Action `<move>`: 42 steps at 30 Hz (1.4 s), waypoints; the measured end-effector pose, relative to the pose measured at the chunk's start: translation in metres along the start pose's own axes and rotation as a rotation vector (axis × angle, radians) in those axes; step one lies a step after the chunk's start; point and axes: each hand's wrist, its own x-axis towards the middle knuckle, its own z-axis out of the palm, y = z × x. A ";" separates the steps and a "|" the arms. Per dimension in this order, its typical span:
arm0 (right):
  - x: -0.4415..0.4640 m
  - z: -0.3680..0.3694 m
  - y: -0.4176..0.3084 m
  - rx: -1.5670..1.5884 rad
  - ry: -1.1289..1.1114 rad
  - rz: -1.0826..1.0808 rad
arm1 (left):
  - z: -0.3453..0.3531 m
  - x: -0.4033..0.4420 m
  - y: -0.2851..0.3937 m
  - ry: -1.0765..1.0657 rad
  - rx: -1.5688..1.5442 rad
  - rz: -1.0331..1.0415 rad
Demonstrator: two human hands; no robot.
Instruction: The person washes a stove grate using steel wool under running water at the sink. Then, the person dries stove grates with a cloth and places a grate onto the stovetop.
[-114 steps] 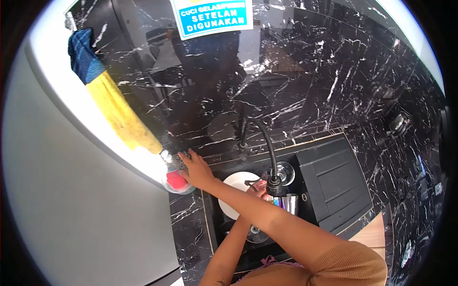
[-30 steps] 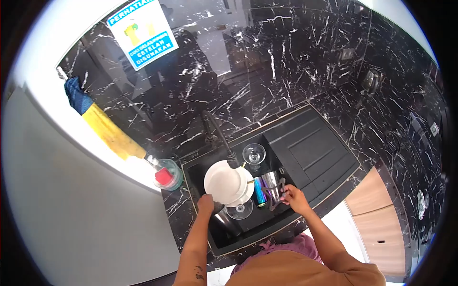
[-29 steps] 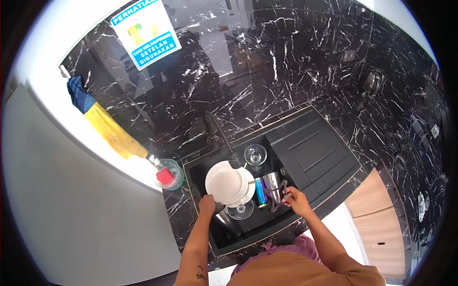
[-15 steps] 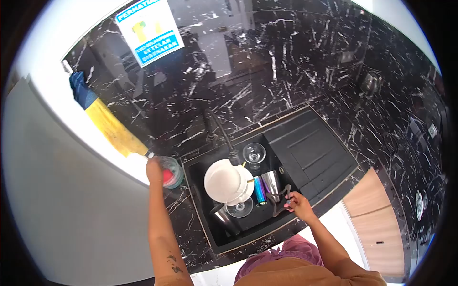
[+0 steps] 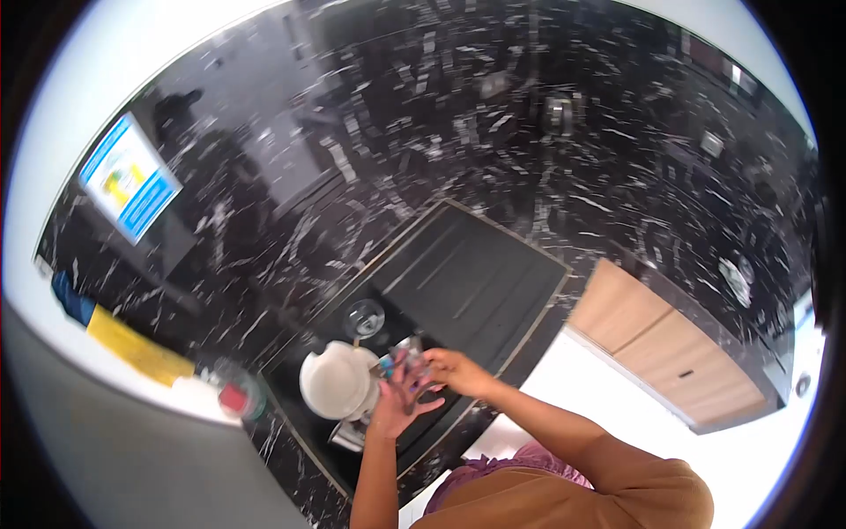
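My left hand [image 5: 398, 411], its fingers spread, is over the sink beside my right hand. A dark, thin-framed item [image 5: 410, 381] is blurred between the two hands. My right hand [image 5: 451, 372] has its fingers closed on that item. Stacked white plates [image 5: 333, 381] lie in the black sink just left of my hands. Behind them sits a clear glass dish [image 5: 364, 318]. The metal cups are mostly hidden by my hands.
The ribbed black drainboard [image 5: 480, 273] extends to the right of the bowl. A clear tub with a red sponge [image 5: 233, 398] stands left of the sink. Yellow cloth [image 5: 141, 346] hangs by the grey panel. Wood cabinets [image 5: 656, 348] are at right.
The view has swung right. My left hand has left the sponge tub and come over the sink beside my right hand, which still holds the dark item.
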 end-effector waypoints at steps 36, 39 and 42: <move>-0.634 -0.747 -0.159 -1.097 1.888 0.919 | 0.291 0.570 -0.367 0.068 0.229 -0.372; -0.653 -0.783 -0.145 -1.166 1.683 0.927 | 0.328 0.626 -0.425 -0.019 0.206 -0.540; -0.671 -0.800 -0.123 -0.868 1.786 0.639 | 0.378 0.668 -0.476 -0.131 0.283 -0.667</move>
